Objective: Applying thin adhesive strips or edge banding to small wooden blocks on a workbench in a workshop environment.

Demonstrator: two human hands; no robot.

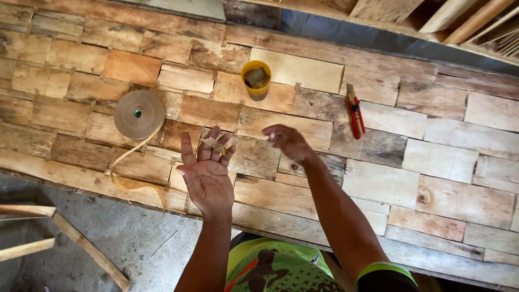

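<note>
Tape strips (217, 145) cling to my spread left fingers (208, 178), right fingers (286, 139) pinched, patchwork desk (443, 162) mostly joined, roll (139, 114) mid-left waiting.

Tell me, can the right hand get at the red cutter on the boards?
Probably yes. The right hand hovers over the wooden boards, the red cutter lies up and to its right, and only bare board lies between them. The fingers look pinched together.

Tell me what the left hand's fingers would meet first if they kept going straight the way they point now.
Probably only the pieced wooden panel. The left hand, palm up with short strips of brown tape stuck across its fingers, points up the panel. The yellow plastic cup lies slightly right of that line; height above the wood is unclear.
</note>
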